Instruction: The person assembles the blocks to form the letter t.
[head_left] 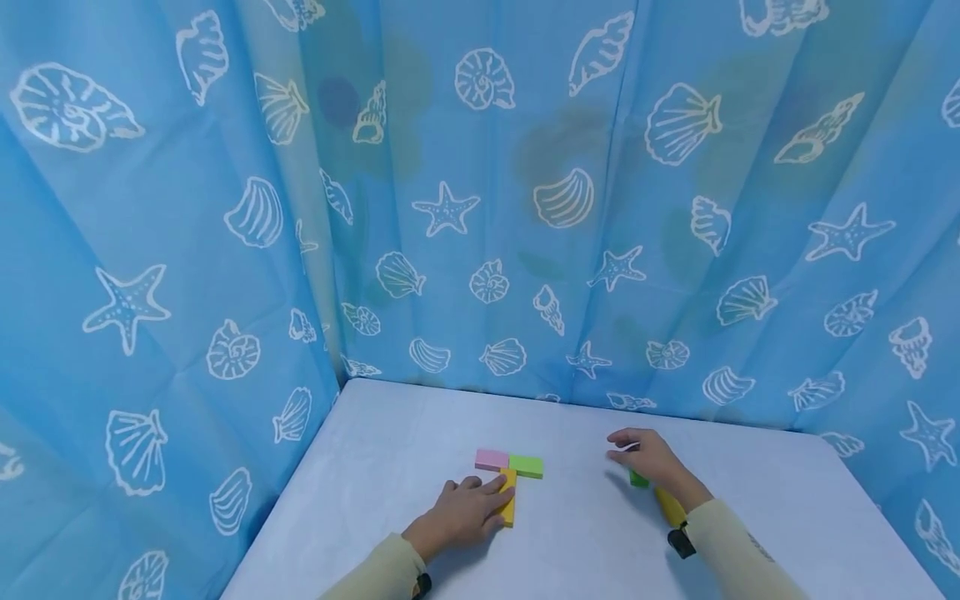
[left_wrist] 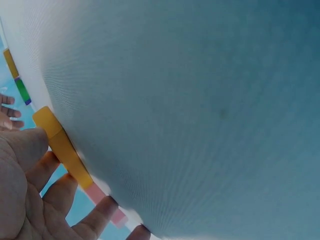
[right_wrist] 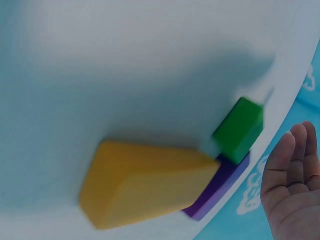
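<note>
My left hand (head_left: 467,510) rests its fingers on a yellow block (head_left: 508,518) lying lengthwise on the table. In the left wrist view the thumb and fingers (left_wrist: 62,192) lie along the block's side, not wrapped around it. At its far end, a pink block (head_left: 492,459) and a light green block (head_left: 527,467) lie end to end. My right hand (head_left: 648,457) hovers with nothing in its fingers, close to a dark green block (right_wrist: 240,129). Beside that lie a purple block (right_wrist: 212,190) and a large yellow block (right_wrist: 150,182), partly hidden under the right forearm in the head view.
The white table (head_left: 405,433) has its back edge against a blue curtain (head_left: 480,233) with white shell and starfish prints. Another stretch of curtain hangs along the left side. Dark bands (head_left: 681,542) sit at both wrists.
</note>
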